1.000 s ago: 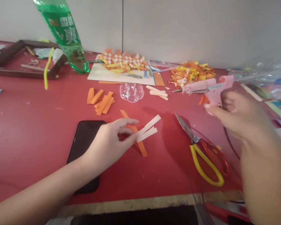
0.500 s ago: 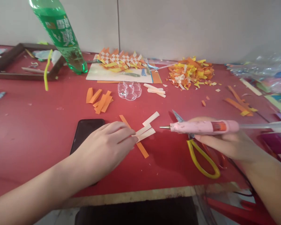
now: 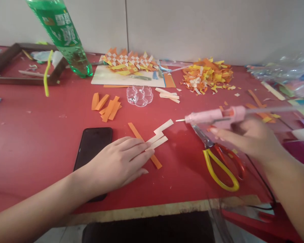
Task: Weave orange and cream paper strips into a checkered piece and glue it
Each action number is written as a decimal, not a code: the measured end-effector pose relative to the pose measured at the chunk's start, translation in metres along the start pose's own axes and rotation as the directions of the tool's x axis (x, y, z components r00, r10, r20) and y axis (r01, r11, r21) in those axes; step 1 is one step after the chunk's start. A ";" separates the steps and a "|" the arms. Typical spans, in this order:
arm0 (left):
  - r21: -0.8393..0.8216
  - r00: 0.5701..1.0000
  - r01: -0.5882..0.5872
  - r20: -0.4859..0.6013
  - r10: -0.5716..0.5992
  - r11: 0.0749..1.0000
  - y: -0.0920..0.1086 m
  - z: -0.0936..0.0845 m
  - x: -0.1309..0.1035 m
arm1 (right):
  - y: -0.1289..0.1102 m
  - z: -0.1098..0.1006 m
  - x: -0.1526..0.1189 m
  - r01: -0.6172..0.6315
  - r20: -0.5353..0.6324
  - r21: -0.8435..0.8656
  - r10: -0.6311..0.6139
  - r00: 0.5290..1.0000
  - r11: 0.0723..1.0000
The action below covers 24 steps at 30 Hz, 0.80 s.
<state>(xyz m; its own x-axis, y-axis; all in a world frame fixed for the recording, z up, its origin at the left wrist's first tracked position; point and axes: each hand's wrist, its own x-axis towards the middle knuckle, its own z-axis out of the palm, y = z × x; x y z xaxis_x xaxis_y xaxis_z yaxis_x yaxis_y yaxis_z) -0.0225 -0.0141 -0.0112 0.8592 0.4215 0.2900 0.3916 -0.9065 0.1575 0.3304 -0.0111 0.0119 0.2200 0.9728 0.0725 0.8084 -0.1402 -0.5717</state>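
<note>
My right hand (image 3: 253, 138) is wrapped round the handle of a pink hot glue gun (image 3: 205, 116), raised over the table. Its metal nozzle points left, near the end of the pale paper strips. With fingers stretched out, my left hand (image 3: 124, 158) rests on the near ends of those cream paper strips (image 3: 159, 139), which lie across an orange strip (image 3: 155, 162). The fingertips hide where the strips cross. Below the glue gun lie scissors (image 3: 209, 143) with one yellow and one red handle. A black phone (image 3: 92, 148) sits partly under my left forearm.
Orange strips (image 3: 111, 108), a clear flower-shaped tray (image 3: 140, 96) and more cream strips (image 3: 168, 95) lie farther back. Behind them are a woven paper piece (image 3: 128, 60) and a heap of scraps (image 3: 210, 76). A green bottle (image 3: 66, 40) and a dark frame (image 3: 12, 81) stand at left.
My right hand has lifted the glue gun up and away from me, uncovering more of the scissors. My left fingers have straightened and flattened over the strips.
</note>
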 end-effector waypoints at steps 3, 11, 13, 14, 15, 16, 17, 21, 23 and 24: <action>-0.023 1.000 -0.005 -0.022 0.005 1.000 0.001 0.000 0.000 | 0.008 -0.002 0.013 -0.132 0.031 0.040 0.131 0.991 0.990; -0.089 0.999 -0.001 -0.040 -0.003 0.996 0.004 -0.002 0.000 | 0.021 0.006 0.032 -0.068 0.016 -0.409 0.081 0.997 0.910; -0.100 0.999 -0.002 -0.032 -0.001 0.995 0.004 -0.002 0.000 | 0.017 0.008 0.033 -0.036 0.004 -0.468 0.043 0.999 0.883; -0.104 1.000 0.000 -0.028 -0.003 0.995 0.004 -0.002 -0.001 | 0.012 0.008 0.032 -0.003 -0.025 -0.511 -0.011 1.000 0.859; -0.107 1.000 0.003 -0.022 -0.006 0.994 0.004 -0.002 -0.001 | 0.005 0.007 0.029 0.037 -0.067 -0.552 -0.089 0.994 0.833; -0.112 1.000 0.004 -0.018 -0.006 0.994 0.004 -0.002 -0.001 | -0.004 0.007 0.025 0.101 -0.110 -0.599 -0.207 0.972 0.794; -0.117 1.000 0.008 -0.013 -0.010 0.993 0.004 -0.002 -0.001 | -0.015 0.008 0.019 0.177 -0.148 -0.628 -0.340 0.929 0.757; -0.148 0.999 0.031 -0.016 -0.034 0.988 0.005 -0.002 0.000 | -0.064 0.025 -0.007 0.617 -0.010 -0.324 -0.655 0.756 0.717; -0.163 0.999 0.045 -0.010 -0.047 0.986 0.005 -0.001 0.000 | -0.080 0.041 -0.015 0.739 0.198 -0.081 -0.716 0.670 0.669; -0.167 0.999 0.052 -0.004 -0.053 0.985 0.005 -0.001 -0.001 | -0.085 0.050 -0.016 0.751 0.276 0.025 -0.726 0.629 0.660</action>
<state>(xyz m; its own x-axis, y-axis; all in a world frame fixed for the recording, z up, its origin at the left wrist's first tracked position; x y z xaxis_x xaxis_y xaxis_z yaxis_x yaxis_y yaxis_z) -0.0213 -0.0186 -0.0098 0.8360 0.4692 0.2847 0.3751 -0.8672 0.3276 0.2312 -0.0059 0.0185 -0.5994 0.7650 0.2355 0.6851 0.6425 -0.3433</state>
